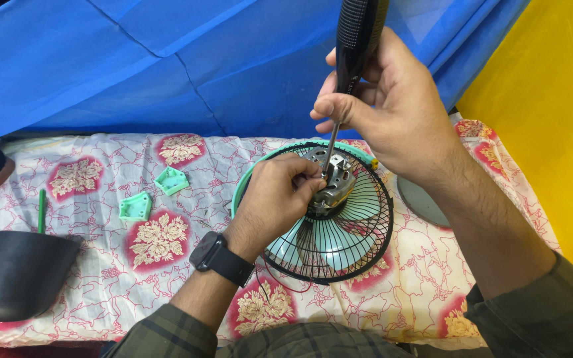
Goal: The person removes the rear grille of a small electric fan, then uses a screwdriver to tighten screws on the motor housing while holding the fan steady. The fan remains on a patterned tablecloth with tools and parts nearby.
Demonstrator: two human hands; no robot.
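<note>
I have one view only, from the camera on my head, so nothing is shared with a second view. It looks steeply down and forward over my forearms to my left hand point(280, 192) and right hand point(379, 109), both close under the lens. The fan point(339, 225) sits near the middle of the frame on the cloth point(101, 278); the blue sheet point(167, 66) behind fills the top, a yellow wall point(552, 119) the right edge
</note>
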